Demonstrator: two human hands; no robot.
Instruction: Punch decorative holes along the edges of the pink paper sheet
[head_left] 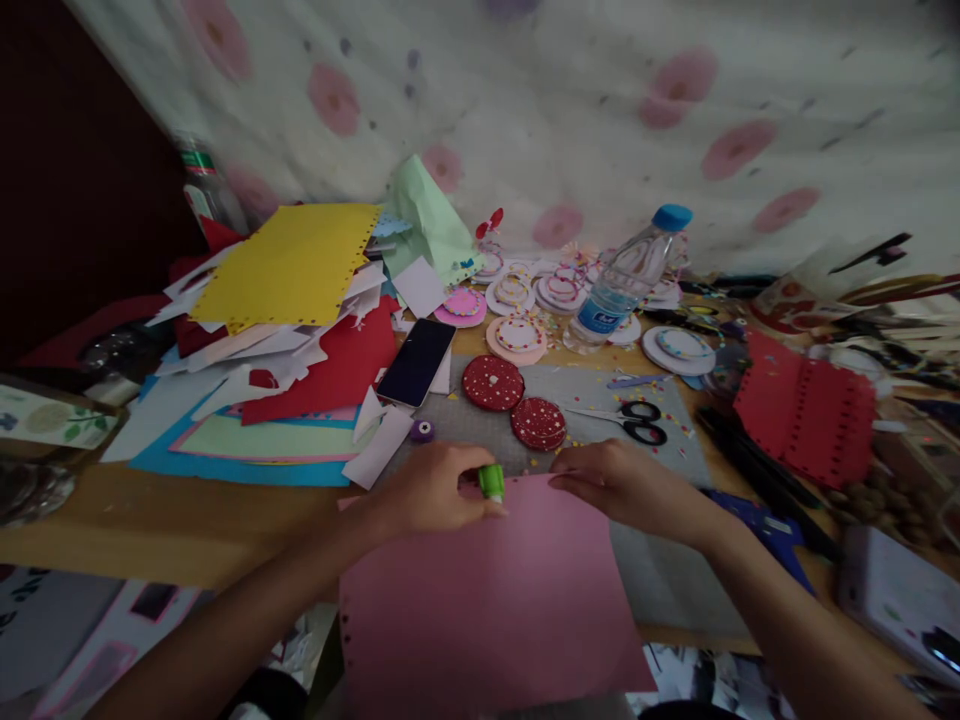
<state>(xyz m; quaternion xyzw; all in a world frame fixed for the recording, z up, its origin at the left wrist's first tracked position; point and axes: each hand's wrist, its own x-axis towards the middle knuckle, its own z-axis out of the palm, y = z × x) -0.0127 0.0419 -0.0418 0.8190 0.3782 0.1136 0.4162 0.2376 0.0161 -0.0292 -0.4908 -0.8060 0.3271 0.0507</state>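
A large pink sheet of paper (487, 600) reaches from the mat over the table's front edge, with punched holes along its left side and far edge. My left hand (439, 490) is closed around a small green craft punch (492, 483), which sits at the sheet's far edge. To the right, my right hand (604, 475) pinches that same far edge between thumb and fingers. A small purple punch (422, 430) stands just beyond my left hand. Two round red dotted pieces (493, 383) and black-handled scissors (641, 421) lie beyond the sheet on the grey mat (667, 560).
Stacked coloured paper (292, 265) and a dark phone (416, 362) occupy the left. A water bottle (626, 280) stands at the back among several small decorated discs (517, 335). On the right are a blue glue gun (765, 535), punched red paper (806, 410) and a pale phone (900, 590).
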